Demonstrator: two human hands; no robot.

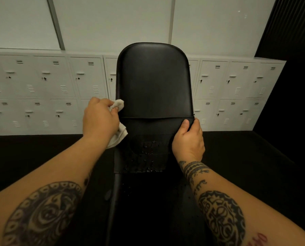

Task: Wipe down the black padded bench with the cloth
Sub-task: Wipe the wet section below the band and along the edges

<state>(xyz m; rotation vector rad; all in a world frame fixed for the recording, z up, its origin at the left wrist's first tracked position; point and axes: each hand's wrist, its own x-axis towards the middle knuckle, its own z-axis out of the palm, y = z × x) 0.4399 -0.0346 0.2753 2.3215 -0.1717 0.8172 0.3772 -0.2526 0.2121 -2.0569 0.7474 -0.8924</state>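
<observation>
Head view: two bare hands were seen at a black padded bench (155, 80), with white lockers (41, 89) behind it.
Left fingers: were curled closed around a bunched pale cloth (118, 104); one wad was seen past the fingertips, and a loose tail was seen hanging below the palm.
Left hand (99, 118): was held at the left edge of the raised back pad, just above the seam; the cloth looked to be touching that edge, though firm contact could not be confirmed.
Right fingers: were wrapped over the right edge of the lower pad just under the seam, thumb (185, 124) on top; nothing loose was held, the pad itself was gripped.
Right hand (189, 141): appeared to be used as a brace.
Bench position: was centred ahead, back pad tilted up, seat running toward the camera.
Surface: droplets (148, 153) were visible on the section below the seam, so it was judged wet and slick.
Cloth handling: judged light, soft and limp; best kept bunched in the fist so the tail does not drag.
Bench handling: judged heavy, padding yielding under pressure; best steadied at a pad edge.
</observation>
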